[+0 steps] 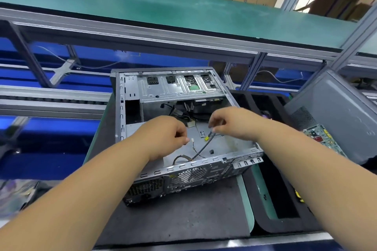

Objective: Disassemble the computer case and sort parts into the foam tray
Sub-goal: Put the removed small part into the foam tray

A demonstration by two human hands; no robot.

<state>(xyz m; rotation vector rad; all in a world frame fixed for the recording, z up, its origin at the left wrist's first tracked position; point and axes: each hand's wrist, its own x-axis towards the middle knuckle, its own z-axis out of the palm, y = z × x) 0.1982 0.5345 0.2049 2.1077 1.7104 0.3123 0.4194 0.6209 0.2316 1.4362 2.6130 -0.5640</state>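
We keep the computer case (175, 128) flat on the desk, side open (board already out), while our left hand (165, 134) and right hand (230, 122) each pinch the loose cable (204, 145) to free it.

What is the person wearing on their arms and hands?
Nothing shows: the left hand and right hand are bare, with no gloves, rings or watch. Both forearms are bare to the edge of the picture, with no sleeves in view.
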